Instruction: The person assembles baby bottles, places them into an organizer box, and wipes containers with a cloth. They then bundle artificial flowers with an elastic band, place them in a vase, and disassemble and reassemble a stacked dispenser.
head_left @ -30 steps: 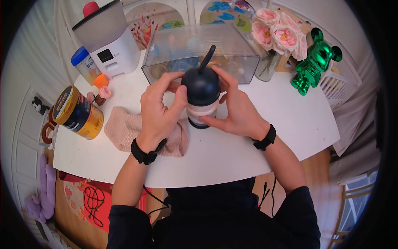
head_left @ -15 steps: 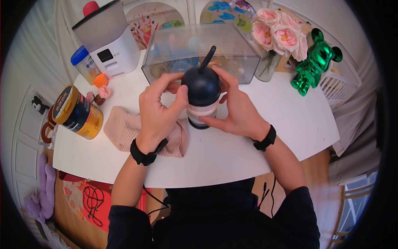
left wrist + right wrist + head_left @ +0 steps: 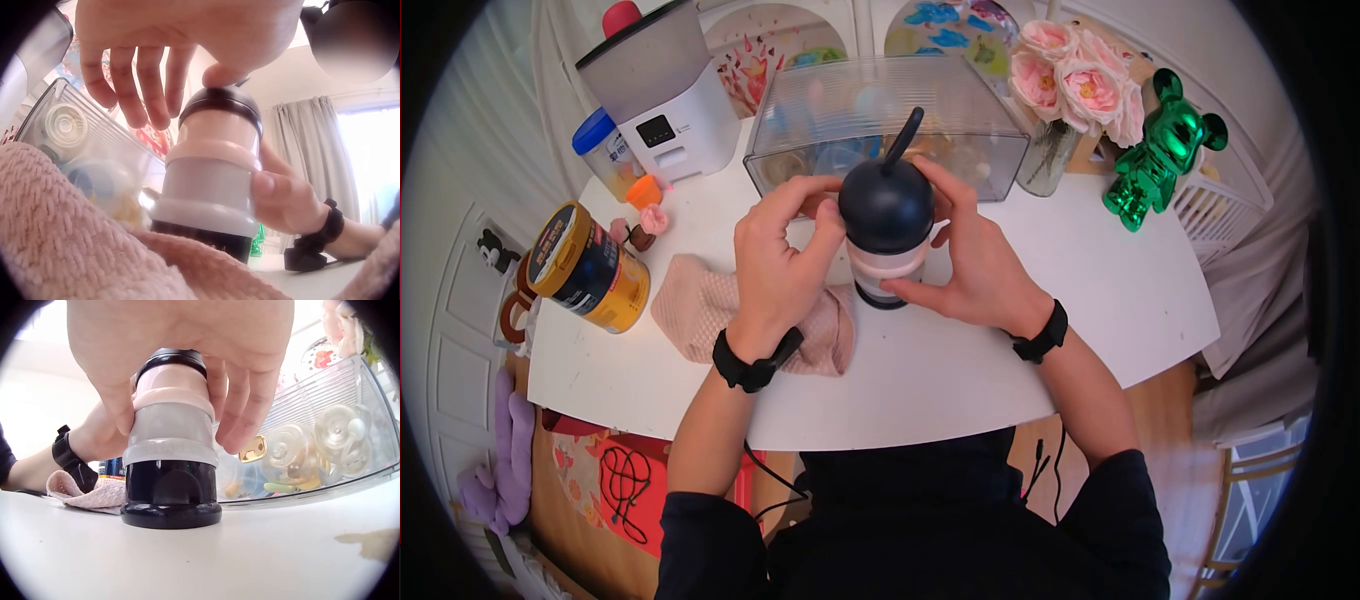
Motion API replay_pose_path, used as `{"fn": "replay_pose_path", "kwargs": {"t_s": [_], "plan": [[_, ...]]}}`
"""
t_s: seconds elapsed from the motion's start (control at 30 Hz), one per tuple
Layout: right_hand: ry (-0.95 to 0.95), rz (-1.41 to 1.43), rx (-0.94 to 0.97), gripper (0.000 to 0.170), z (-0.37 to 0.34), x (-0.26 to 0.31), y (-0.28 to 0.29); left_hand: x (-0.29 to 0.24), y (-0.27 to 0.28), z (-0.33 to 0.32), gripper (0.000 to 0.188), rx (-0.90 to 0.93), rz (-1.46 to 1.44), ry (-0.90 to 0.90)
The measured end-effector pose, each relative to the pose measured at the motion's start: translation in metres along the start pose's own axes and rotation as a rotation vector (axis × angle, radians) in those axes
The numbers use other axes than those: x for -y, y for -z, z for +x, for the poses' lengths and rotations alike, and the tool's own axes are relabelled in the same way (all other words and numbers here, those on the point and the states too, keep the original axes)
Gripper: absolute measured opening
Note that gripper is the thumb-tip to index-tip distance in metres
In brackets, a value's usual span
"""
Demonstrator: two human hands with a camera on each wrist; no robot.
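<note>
A stacked milk powder container (image 3: 887,262) stands upright on the white table (image 3: 960,385). It has a dark dome lid (image 3: 887,208) with a loop handle, then pink, greyish and black tiers. My left hand (image 3: 778,262) is at the lid's left side, thumb and index finger bent around it; the other fingers hang beside the container in the left wrist view. From the right, my right hand (image 3: 985,272) grips the container, thumb across the front of the tiers and index finger up by the lid. A pink knitted cloth (image 3: 700,310) lies beneath my left wrist.
Behind the container stands a clear storage box (image 3: 890,100) with items inside. A yellow and dark tub (image 3: 595,275) and a white dispenser (image 3: 685,135) are to the left. Pink roses (image 3: 1075,80) in a vase and a shiny green bear figure (image 3: 1160,150) stand back right.
My left thumb has drawn slightly back from the front of the lid, and the left hand has shifted a little left. My right hand and the container hold their place.
</note>
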State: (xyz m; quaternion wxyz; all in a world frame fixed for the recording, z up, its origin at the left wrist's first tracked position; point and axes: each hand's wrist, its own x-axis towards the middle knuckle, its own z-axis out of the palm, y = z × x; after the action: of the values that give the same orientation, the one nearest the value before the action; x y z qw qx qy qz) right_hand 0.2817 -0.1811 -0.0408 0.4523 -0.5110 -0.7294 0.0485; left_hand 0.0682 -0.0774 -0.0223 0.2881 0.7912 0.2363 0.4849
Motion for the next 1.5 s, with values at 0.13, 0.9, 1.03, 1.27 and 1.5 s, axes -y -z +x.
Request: {"fn": "replay_pose_path", "kwargs": {"t_s": [0.13, 0.9, 1.03, 1.27, 1.5], "plan": [[-0.005, -0.013, 0.003, 0.113, -0.001, -0.001, 0.001, -0.001, 0.001, 0.002, 0.047, 0.073, 0.043, -0.187], [0.096, -0.156, -0.162, 0.025, 0.0, -0.001, 0.006, 0.023, 0.126, 0.08, 0.074, -0.273, 0.506, 0.263], [0.105, -0.202, -0.182, 0.013, 0.002, -0.002, 0.005, 0.069, 0.129, 0.093, 0.086, -0.232, 0.68, 0.37], [0.09, -0.22, -0.189, 0.01, 0.002, -0.002, 0.006, 0.104, 0.12, 0.108, 0.093, -0.3, 0.84, 0.416], [0.104, -0.222, -0.205, 0.011, 0.002, -0.004, 0.005, 0.096, 0.108, 0.115, 0.105, -0.291, 1.026, 0.514]]}}
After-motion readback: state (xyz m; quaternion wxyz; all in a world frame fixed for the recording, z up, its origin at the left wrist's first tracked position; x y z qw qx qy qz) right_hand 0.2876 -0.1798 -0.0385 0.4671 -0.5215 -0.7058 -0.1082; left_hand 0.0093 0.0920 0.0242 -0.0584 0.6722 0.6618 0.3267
